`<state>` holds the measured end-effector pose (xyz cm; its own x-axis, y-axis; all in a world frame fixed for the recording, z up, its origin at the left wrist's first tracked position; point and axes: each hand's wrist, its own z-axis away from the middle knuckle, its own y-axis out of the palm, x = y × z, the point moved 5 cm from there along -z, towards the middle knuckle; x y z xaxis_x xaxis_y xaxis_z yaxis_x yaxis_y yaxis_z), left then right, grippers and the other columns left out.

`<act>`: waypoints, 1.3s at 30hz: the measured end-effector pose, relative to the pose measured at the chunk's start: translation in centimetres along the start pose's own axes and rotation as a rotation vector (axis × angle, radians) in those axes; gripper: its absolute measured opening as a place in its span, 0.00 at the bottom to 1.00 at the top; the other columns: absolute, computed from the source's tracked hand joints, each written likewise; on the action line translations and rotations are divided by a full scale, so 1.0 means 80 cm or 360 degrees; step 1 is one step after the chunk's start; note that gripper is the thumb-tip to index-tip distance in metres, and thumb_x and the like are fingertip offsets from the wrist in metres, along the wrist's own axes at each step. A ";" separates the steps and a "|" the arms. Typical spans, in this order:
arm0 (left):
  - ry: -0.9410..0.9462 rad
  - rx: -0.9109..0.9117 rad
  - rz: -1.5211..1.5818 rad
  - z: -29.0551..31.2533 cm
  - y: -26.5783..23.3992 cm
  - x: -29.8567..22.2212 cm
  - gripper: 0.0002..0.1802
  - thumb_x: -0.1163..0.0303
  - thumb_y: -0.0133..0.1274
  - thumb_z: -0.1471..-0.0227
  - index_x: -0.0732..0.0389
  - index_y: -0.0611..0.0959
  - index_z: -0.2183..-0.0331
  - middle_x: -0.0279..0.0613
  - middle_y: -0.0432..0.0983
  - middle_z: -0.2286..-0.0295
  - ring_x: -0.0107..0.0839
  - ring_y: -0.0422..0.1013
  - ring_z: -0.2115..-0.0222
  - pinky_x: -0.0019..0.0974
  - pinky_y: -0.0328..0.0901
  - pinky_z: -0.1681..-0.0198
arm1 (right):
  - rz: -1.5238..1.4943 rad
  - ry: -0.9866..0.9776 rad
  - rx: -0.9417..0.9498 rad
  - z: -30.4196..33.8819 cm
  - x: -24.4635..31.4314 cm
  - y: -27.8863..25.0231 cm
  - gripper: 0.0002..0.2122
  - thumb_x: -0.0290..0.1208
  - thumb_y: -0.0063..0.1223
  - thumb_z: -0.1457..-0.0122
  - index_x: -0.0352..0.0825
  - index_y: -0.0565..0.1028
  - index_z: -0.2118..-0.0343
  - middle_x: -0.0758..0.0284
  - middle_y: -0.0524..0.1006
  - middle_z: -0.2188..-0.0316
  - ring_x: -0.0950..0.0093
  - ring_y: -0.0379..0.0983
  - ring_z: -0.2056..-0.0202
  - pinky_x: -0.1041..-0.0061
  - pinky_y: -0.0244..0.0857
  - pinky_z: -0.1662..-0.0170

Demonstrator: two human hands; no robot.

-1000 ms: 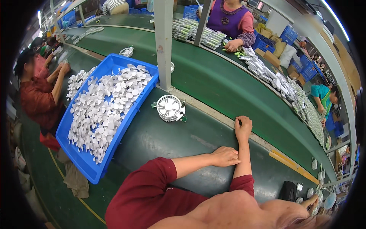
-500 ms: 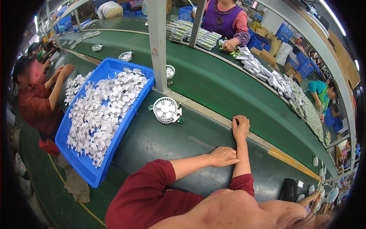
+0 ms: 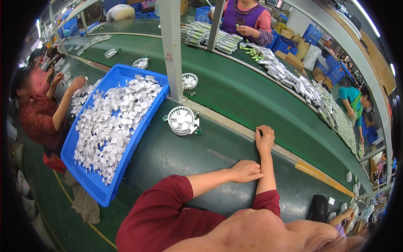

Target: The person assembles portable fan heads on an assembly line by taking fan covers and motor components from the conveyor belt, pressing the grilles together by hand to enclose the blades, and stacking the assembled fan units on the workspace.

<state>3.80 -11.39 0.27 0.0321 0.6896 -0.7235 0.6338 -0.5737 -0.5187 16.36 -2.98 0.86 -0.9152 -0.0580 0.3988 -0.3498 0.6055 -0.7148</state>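
R hand (image 3: pixel 264 138): loosely curled at pale ledge (image 3: pixel 245 131) b/w surface (image 3: pixel 201 151) & green belt (image 3: pixel 235 98); can't tell if anything's in palm. Same pose as ½ s ago.
L hand (image 3: pixel 247 171): relaxed, nothing gripped, fingers laid over R forearm. Also unchanged.
Fan unit (image 3: pixel 182 121): white, round, w/ small green circuit bits at sides; on surface, fwd-left of hands, well apart from both, b/w blue tray & R hand. Same spot as prev.
Blue tray (image 3: pixel 94 187): tilted-looking in view, heaped w/ white fan blades (image 3: pixel 119 117); hasn't shifted.
Belt fan housing (image 3: pixel 189 81): just R of grey post (image 3: pixel 171 50); was partly hidden behind it 1 s ago, now clearer. Others upstream shifted right a bit too.
Purple-apron co-worker (image 3: pixel 241 19): hand was down by small green parts (image 3: pixel 254 53), now up at chest w/ small greenish pc.
Rust-shirt co-worker (image 3: pixel 37 115): hands were tog., now apart, one raised nr tray's far end.
Teal-shirt co-worker (image 3: pixel 349 94): one arm now reaching lower, nr pile's end.
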 end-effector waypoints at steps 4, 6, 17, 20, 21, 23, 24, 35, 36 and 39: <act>0.0004 0.0001 0.0005 0.000 0.001 0.001 0.23 0.57 0.49 0.47 0.62 0.70 0.86 0.43 0.67 0.81 0.45 0.67 0.75 0.47 0.61 0.70 | 0.0004 -0.0005 0.0004 0.001 -0.001 0.001 0.04 0.27 0.56 0.51 0.38 0.78 0.72 0.67 0.75 0.65 0.64 0.69 0.60 0.64 0.61 0.57; 0.0008 -0.0001 0.0016 0.000 0.001 0.001 0.23 0.57 0.49 0.47 0.62 0.70 0.86 0.43 0.67 0.81 0.45 0.67 0.75 0.47 0.61 0.70 | 0.0010 -0.0010 0.0001 0.001 -0.002 0.001 0.04 0.27 0.56 0.51 0.38 0.78 0.72 0.67 0.75 0.65 0.64 0.69 0.60 0.64 0.61 0.57; -0.0025 0.0008 0.0047 0.001 0.000 0.003 0.23 0.57 0.50 0.47 0.62 0.70 0.86 0.42 0.67 0.80 0.45 0.67 0.74 0.47 0.61 0.70 | -0.0011 -0.0009 0.0010 0.000 -0.003 0.003 0.04 0.27 0.56 0.51 0.38 0.78 0.71 0.67 0.75 0.64 0.64 0.68 0.59 0.64 0.60 0.57; -0.0017 0.0019 0.0041 0.000 0.000 0.003 0.23 0.57 0.49 0.47 0.62 0.70 0.86 0.42 0.67 0.80 0.44 0.67 0.74 0.47 0.61 0.70 | -0.0013 -0.0012 0.0012 -0.001 -0.004 0.004 0.04 0.27 0.56 0.51 0.38 0.78 0.71 0.67 0.75 0.64 0.64 0.68 0.59 0.65 0.60 0.57; -0.0022 0.0029 0.0047 0.000 0.000 0.003 0.23 0.57 0.49 0.47 0.62 0.70 0.86 0.42 0.68 0.80 0.44 0.67 0.74 0.47 0.61 0.70 | -0.0009 -0.0004 0.0013 0.000 -0.004 0.003 0.04 0.27 0.56 0.51 0.38 0.78 0.71 0.67 0.75 0.64 0.64 0.68 0.59 0.65 0.60 0.57; -0.0026 0.0043 0.0054 -0.001 0.000 0.002 0.23 0.57 0.49 0.47 0.62 0.70 0.86 0.42 0.68 0.80 0.44 0.67 0.73 0.47 0.62 0.70 | -0.0009 0.0000 0.0022 0.000 -0.004 0.004 0.05 0.27 0.56 0.51 0.38 0.78 0.71 0.67 0.75 0.64 0.64 0.69 0.59 0.65 0.60 0.57; -0.0031 0.0051 0.0043 -0.001 0.000 0.002 0.23 0.57 0.49 0.47 0.61 0.70 0.86 0.42 0.68 0.80 0.44 0.67 0.73 0.47 0.62 0.69 | -0.0006 0.0006 0.0021 -0.001 -0.004 0.003 0.05 0.27 0.56 0.51 0.38 0.78 0.71 0.67 0.75 0.64 0.64 0.69 0.59 0.65 0.60 0.57; -0.0056 0.0059 0.0012 -0.002 0.004 0.004 0.23 0.57 0.49 0.47 0.61 0.70 0.86 0.42 0.68 0.80 0.44 0.68 0.73 0.46 0.62 0.69 | 0.0018 0.0026 0.0013 0.000 -0.005 0.000 0.05 0.27 0.56 0.52 0.38 0.79 0.71 0.68 0.76 0.64 0.64 0.69 0.60 0.64 0.60 0.57; -0.0031 0.0047 0.0008 -0.002 0.005 0.005 0.23 0.57 0.49 0.48 0.61 0.69 0.86 0.42 0.68 0.80 0.44 0.68 0.73 0.46 0.62 0.69 | 0.0007 0.0016 0.0021 -0.001 -0.005 0.001 0.05 0.27 0.56 0.52 0.38 0.79 0.71 0.68 0.76 0.64 0.64 0.69 0.60 0.64 0.60 0.57; -0.0025 0.0049 -0.0007 0.001 0.001 0.005 0.23 0.57 0.49 0.48 0.61 0.70 0.86 0.42 0.68 0.80 0.44 0.68 0.73 0.47 0.62 0.69 | 0.0000 -0.0039 -0.0029 -0.004 0.001 0.002 0.04 0.27 0.57 0.53 0.38 0.79 0.72 0.67 0.76 0.65 0.63 0.70 0.61 0.65 0.62 0.58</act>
<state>3.80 -11.19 -0.07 0.0173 0.6854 -0.7280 0.6096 -0.5843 -0.5357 16.26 -2.68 0.96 -0.9199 -0.0775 0.3844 -0.3464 0.6201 -0.7039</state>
